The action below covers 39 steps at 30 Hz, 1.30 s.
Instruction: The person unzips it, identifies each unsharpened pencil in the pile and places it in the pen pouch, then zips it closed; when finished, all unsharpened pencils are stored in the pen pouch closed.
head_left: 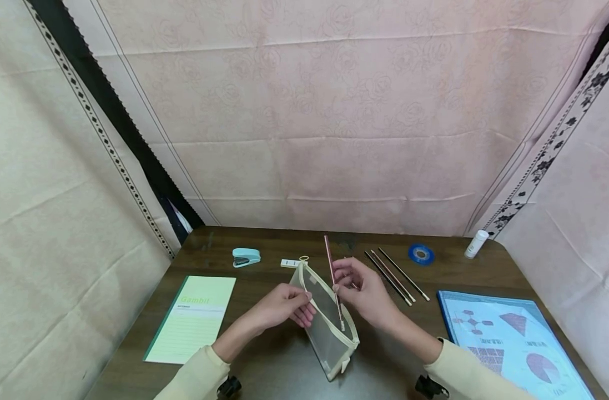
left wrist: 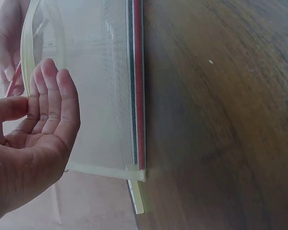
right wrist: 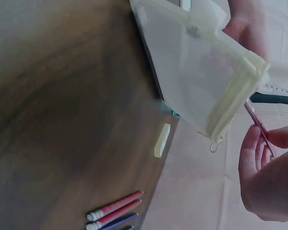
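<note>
A translucent mesh zip pouch [head_left: 325, 345] is held up above the table with its zipped mouth spread apart. My left hand [head_left: 286, 305] pinches one edge of that mouth between thumb and forefinger, its other fingers loosely bent. In my right hand [head_left: 361, 289] a pinkish-red pencil [head_left: 329, 253] is pinched at a slant, its lower end inside the pouch opening. Red and dark lengths [left wrist: 138, 86] show along the pouch's bottom edge in the left wrist view. Just right of my right hand, several pencils [head_left: 404, 274] lie side by side on the table.
Behind the pouch lie a white eraser [head_left: 289, 263] and a light blue stapler [head_left: 246, 256]. A green notepad [head_left: 191, 319] is at left. Blue tape [head_left: 421, 254], a white glue stick [head_left: 476, 244] and a blue printed folder [head_left: 514, 339] occupy the right side.
</note>
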Each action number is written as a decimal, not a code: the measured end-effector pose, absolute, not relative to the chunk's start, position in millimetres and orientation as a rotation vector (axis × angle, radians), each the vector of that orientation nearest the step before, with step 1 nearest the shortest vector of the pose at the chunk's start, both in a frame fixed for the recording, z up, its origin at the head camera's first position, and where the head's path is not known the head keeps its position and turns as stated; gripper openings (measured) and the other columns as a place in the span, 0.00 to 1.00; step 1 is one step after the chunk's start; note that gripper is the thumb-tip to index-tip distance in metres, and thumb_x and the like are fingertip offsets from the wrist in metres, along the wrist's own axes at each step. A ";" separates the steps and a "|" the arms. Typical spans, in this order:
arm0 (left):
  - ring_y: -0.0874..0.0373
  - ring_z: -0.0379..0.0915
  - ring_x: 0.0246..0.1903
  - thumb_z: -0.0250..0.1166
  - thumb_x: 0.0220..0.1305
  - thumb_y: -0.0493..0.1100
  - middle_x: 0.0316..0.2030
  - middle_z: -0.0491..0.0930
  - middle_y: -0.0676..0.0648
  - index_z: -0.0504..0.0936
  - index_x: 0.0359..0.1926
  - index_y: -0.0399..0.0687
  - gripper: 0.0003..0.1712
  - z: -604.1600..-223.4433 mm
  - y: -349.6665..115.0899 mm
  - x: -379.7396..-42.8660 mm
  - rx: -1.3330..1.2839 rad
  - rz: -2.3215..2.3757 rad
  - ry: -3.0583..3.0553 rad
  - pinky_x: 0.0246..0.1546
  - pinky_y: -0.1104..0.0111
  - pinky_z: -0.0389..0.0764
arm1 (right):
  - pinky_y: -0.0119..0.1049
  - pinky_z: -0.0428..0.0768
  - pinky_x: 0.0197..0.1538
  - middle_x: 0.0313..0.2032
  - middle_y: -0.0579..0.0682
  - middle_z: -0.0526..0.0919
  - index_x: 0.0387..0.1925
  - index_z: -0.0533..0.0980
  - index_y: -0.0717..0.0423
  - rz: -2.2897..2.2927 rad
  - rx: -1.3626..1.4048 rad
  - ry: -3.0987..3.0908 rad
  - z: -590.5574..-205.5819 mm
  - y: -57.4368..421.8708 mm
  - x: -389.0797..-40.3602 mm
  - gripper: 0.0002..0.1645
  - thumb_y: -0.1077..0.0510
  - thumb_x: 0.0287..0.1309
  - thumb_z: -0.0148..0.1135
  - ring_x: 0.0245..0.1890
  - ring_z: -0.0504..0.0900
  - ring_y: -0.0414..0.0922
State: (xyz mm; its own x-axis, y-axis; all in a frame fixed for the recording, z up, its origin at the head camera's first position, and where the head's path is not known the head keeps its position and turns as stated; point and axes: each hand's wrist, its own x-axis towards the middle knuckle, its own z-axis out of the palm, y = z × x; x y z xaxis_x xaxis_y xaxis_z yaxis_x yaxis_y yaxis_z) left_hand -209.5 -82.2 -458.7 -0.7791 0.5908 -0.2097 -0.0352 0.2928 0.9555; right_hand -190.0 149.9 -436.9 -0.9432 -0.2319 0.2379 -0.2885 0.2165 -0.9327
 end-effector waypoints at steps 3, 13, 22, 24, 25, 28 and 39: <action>0.50 0.85 0.32 0.50 0.74 0.48 0.32 0.85 0.40 0.83 0.36 0.39 0.21 -458.5 -81.9 -208.9 0.495 1.518 2.027 0.38 0.57 0.86 | 0.37 0.85 0.34 0.42 0.59 0.81 0.52 0.74 0.48 1.884 0.477 -2.464 -440.2 146.0 -187.6 0.24 0.68 0.54 0.65 0.36 0.83 0.48; 0.51 0.85 0.31 0.50 0.74 0.46 0.32 0.85 0.40 0.83 0.36 0.38 0.19 -459.7 -80.7 -208.0 0.496 1.530 2.028 0.37 0.56 0.86 | 0.32 0.83 0.31 0.40 0.54 0.83 0.50 0.76 0.53 1.721 0.421 -2.730 -444.7 138.3 -184.2 0.22 0.66 0.52 0.66 0.35 0.82 0.44; 0.53 0.85 0.29 0.52 0.73 0.45 0.31 0.85 0.41 0.82 0.36 0.35 0.18 -459.6 -79.1 -204.7 0.514 1.543 2.023 0.36 0.57 0.87 | 0.31 0.81 0.27 0.35 0.50 0.85 0.47 0.78 0.53 1.584 0.492 -2.842 -450.3 135.4 -184.8 0.19 0.65 0.50 0.65 0.28 0.82 0.39; 0.53 0.85 0.29 0.52 0.73 0.45 0.31 0.85 0.40 0.82 0.36 0.36 0.19 -459.9 -78.7 -203.8 0.524 1.541 2.025 0.36 0.57 0.87 | 0.32 0.81 0.26 0.34 0.50 0.85 0.46 0.78 0.53 1.596 0.505 -2.853 -451.4 135.1 -184.7 0.19 0.65 0.50 0.65 0.27 0.82 0.40; 0.53 0.85 0.29 0.52 0.73 0.45 0.31 0.85 0.40 0.82 0.36 0.36 0.18 -460.0 -78.5 -203.5 0.526 1.539 2.029 0.36 0.56 0.87 | 0.32 0.81 0.26 0.34 0.51 0.85 0.46 0.78 0.54 1.601 0.516 -2.853 -451.8 134.9 -184.6 0.19 0.66 0.50 0.66 0.27 0.82 0.40; 0.53 0.85 0.29 0.52 0.73 0.45 0.31 0.85 0.40 0.82 0.36 0.37 0.18 -460.0 -77.8 -202.9 0.532 1.537 2.036 0.37 0.55 0.86 | 0.32 0.81 0.26 0.33 0.50 0.85 0.46 0.78 0.55 1.585 0.526 -2.857 -452.8 134.0 -184.5 0.18 0.65 0.50 0.66 0.28 0.82 0.41; 0.53 0.85 0.30 0.52 0.73 0.46 0.31 0.85 0.40 0.82 0.35 0.37 0.18 -461.6 -76.9 -202.7 0.518 1.538 2.034 0.37 0.55 0.86 | 0.31 0.79 0.24 0.32 0.46 0.84 0.44 0.79 0.53 1.442 0.488 -2.900 -455.3 131.9 -182.4 0.17 0.63 0.49 0.67 0.27 0.80 0.39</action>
State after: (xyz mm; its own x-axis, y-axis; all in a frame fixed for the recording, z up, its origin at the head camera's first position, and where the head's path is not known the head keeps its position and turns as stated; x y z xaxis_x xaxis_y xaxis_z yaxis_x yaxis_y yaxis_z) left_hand -202.7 -76.9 -461.6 -0.7840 0.5932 -0.1829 -0.0144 0.2771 0.9607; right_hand -182.4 131.9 -455.3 -0.9469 -0.3214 0.0122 -0.2038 0.5701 -0.7959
